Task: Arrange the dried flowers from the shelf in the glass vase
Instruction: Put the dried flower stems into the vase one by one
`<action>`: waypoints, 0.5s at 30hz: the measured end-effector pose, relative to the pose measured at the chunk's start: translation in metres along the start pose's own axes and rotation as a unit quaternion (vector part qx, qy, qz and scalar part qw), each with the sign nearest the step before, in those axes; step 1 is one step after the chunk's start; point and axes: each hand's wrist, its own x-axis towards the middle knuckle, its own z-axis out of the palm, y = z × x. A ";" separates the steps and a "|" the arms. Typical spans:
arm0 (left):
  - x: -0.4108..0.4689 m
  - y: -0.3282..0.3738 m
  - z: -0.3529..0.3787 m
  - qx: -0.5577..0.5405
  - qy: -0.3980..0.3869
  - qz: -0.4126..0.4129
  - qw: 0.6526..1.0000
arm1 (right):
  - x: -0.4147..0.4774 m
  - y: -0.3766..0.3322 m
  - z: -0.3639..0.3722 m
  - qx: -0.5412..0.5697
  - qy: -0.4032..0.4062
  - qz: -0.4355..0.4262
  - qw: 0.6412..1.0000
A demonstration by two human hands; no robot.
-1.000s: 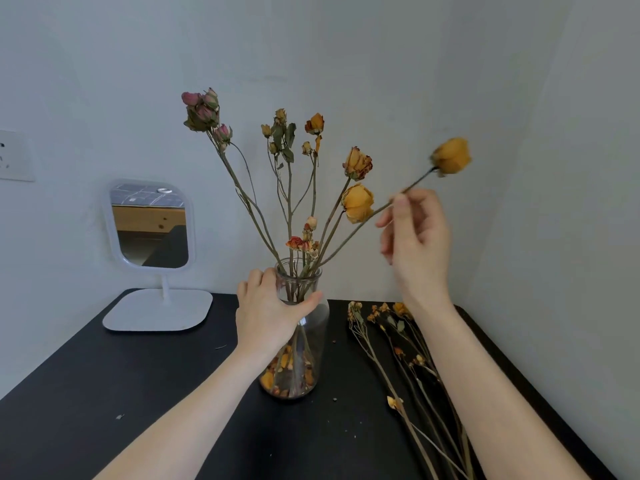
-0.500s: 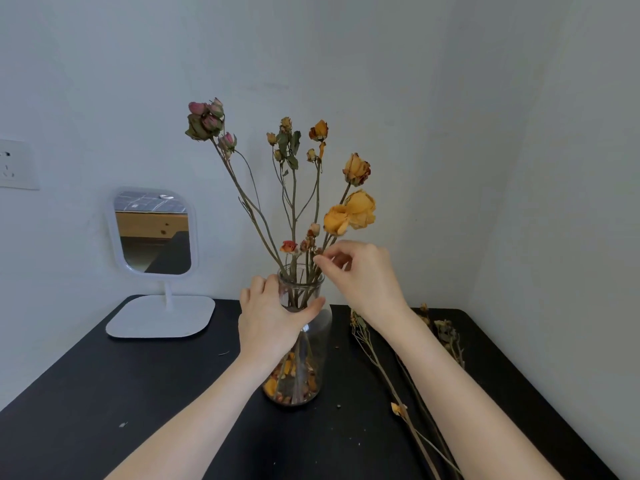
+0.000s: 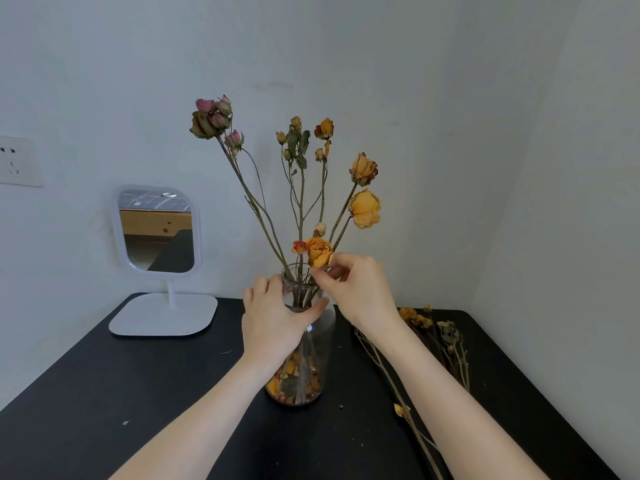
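Your left hand (image 3: 273, 322) is wrapped around the neck of the glass vase (image 3: 304, 358), thumb on the near side, fingers around the far side. That grip looks meant to keep the narrow vase from tipping while stems go in. Your right hand (image 3: 356, 289) is pinched together at the vase mouth, fingertips closed just under the orange rose (image 3: 319, 252); it seems clamped on that short stem, though the stem itself is hidden behind the fingers. The bloom sits low, right at the rim, at about 12 o'clock from your left hand.

Taller dried flowers (image 3: 301, 161) already stand in the vase, fanning from 11 to 1 o'clock. Loose petals lie in the vase bottom. More loose stems (image 3: 433, 337) lie flat on the black bench (image 3: 104, 410) at 3 o'clock from the vase, so the task is partway done. A white mirror (image 3: 157, 230) stands at 10 o'clock, well apart.

Likely next: seat this stem, let go, then take another from the pile. Dried heads are brittle, so go easy.
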 end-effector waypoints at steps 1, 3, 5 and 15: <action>0.000 0.000 0.000 0.001 0.000 0.001 1.000 | 0.000 0.000 0.000 -0.001 0.003 0.006 1.000; 0.000 0.000 0.001 0.002 0.001 0.003 1.000 | -0.002 0.000 -0.001 0.009 0.015 0.010 1.000; 0.000 -0.001 0.001 0.006 0.002 0.000 1.000 | -0.002 -0.001 -0.004 0.014 0.030 -0.010 0.999; 0.004 -0.004 0.001 -0.010 -0.022 -0.002 1.000 | -0.005 -0.006 -0.010 0.010 0.036 -0.034 0.999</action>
